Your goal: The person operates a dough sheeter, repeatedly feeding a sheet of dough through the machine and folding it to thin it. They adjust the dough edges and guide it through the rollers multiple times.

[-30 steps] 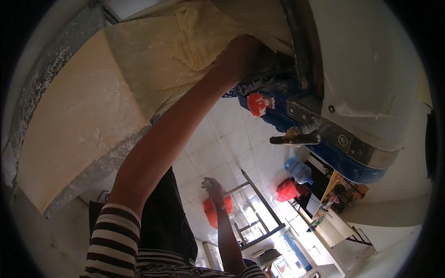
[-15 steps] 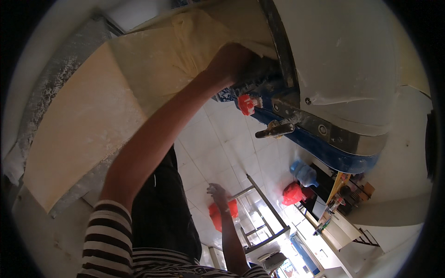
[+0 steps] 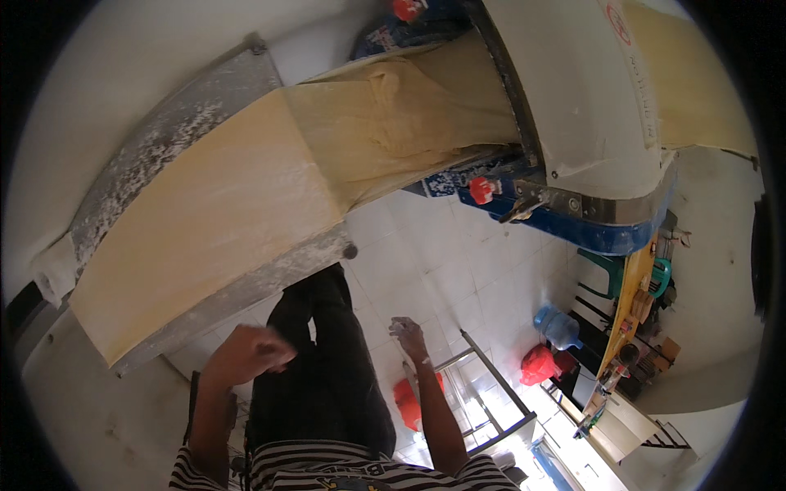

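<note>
A wide, pale yellow dough sheet (image 3: pixel 221 213) lies along a floury metal table (image 3: pixel 176 123) on the left. It runs right as a bunched, folded stretch of dough (image 3: pixel 409 106) up to a white and blue machine (image 3: pixel 565 98). My left hand (image 3: pixel 255 353) is held below the table's near edge, apart from the dough; its fingers look curled in, somewhat blurred, with nothing seen in them. My right hand (image 3: pixel 408 335) hangs over the floor, whitened with flour, its fingers loosely bent and apart, holding nothing.
Red knobs (image 3: pixel 483 190) and a metal lever (image 3: pixel 524 208) stick out from the machine's near side. A metal frame (image 3: pixel 495 372) stands at my right, beside a red bag (image 3: pixel 413 401). Farther right are a blue water bottle (image 3: pixel 557 326) and a cluttered wooden table (image 3: pixel 630 295).
My left hand has come back from the dough at the machine to near my body. The view has shifted, showing more of the machine and the dough. My right hand stays low.
</note>
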Motion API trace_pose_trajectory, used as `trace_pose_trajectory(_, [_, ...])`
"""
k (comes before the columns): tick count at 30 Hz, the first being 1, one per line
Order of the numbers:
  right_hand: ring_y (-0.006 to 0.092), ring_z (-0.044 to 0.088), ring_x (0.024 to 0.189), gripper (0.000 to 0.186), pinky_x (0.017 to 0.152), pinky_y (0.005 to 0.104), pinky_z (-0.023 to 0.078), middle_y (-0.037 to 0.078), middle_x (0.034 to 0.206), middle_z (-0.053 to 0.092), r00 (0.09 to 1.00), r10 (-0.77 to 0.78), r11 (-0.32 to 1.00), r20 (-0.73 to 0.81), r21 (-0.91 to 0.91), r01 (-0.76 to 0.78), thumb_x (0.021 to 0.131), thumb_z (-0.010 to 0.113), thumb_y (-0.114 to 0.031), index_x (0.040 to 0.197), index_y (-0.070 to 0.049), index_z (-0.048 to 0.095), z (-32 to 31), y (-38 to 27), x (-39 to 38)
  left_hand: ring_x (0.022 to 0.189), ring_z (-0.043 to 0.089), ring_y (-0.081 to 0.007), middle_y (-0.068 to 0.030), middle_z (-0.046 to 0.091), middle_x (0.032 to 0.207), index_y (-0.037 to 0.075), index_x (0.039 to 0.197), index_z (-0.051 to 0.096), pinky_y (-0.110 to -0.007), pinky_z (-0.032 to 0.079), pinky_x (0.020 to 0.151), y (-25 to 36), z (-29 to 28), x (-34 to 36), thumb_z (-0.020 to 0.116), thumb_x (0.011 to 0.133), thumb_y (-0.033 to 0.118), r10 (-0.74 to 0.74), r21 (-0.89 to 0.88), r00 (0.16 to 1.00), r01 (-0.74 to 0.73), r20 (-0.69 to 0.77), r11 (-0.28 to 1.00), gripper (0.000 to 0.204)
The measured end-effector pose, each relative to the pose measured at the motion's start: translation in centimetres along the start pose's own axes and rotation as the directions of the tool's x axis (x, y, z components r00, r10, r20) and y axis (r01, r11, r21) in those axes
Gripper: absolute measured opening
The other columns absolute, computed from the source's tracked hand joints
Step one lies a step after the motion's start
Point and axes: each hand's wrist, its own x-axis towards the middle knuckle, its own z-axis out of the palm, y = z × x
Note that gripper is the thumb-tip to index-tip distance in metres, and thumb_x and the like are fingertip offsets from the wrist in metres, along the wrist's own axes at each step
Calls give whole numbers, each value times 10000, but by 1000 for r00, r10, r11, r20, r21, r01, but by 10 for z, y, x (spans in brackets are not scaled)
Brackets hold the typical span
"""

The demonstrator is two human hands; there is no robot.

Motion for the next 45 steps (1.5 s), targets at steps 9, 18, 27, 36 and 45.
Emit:
trace_pose_trajectory(9, [178, 701, 808, 254, 712, 309, 576, 114, 939, 720, 998, -22, 981, -63, -194, 9, 937, 608, -146, 1120, 18, 671, -9, 26, -50, 990, 683, -297, -236, 685, 1122, -73, 1273, 586, -337, 524, 871, -417, -56, -116, 754, 808, 134, -485, -243, 562, 451, -670, 859, 536])
trace_pose_trajectory(18, [205, 717, 815, 304, 719, 332, 582, 135, 942, 733, 993, -117, 887, -29, -452, 91, 947, 601, -194, 1142, 30, 664, -103, 126, -65, 889, 683, -180, -64, 714, 1089, 90, 1091, 710, -345, 559, 644, -421, 36, -65, 575, 922, 217, -306, -584, 918, 107, -254, 804, 251])
trace_pose_trajectory(27, [191, 708, 661, 295, 537, 313, 544, 100, 801, 730, 972, -128, 991, -198, 8, 132, 973, 581, -264, 1029, 7, 683, -261, 138, -79, 1056, 670, -318, -188, 700, 1120, 30, 1211, 648, -419, 506, 916, 22, 154, 44, 627, 933, 387, 379, 419, 885, -247, -270, 874, 453])
trace_pose_trajectory(36, [185, 686, 629, 360, 483, 273, 488, 123, 851, 714, 893, 56, 940, -446, 325, 104, 940, 593, -248, 1188, 12, 613, -455, 113, -88, 856, 663, -164, -82, 718, 967, -1, 1098, 691, -327, 518, 815, 314, 155, 64, 579, 991, 287, 742, 482, 293, -607, -603, 632, 327])
trace_pose_trajectory(45, [180, 705, 720, 342, 551, 277, 497, 127, 927, 731, 971, -117, 989, -208, 60, 132, 963, 551, -197, 1230, 10, 605, -501, -62, 15, 790, 673, -166, -98, 700, 900, -34, 1047, 675, -316, 531, 709, 351, 3, 124, 551, 1008, 328, 338, 257, -12, -675, -941, 692, 385])
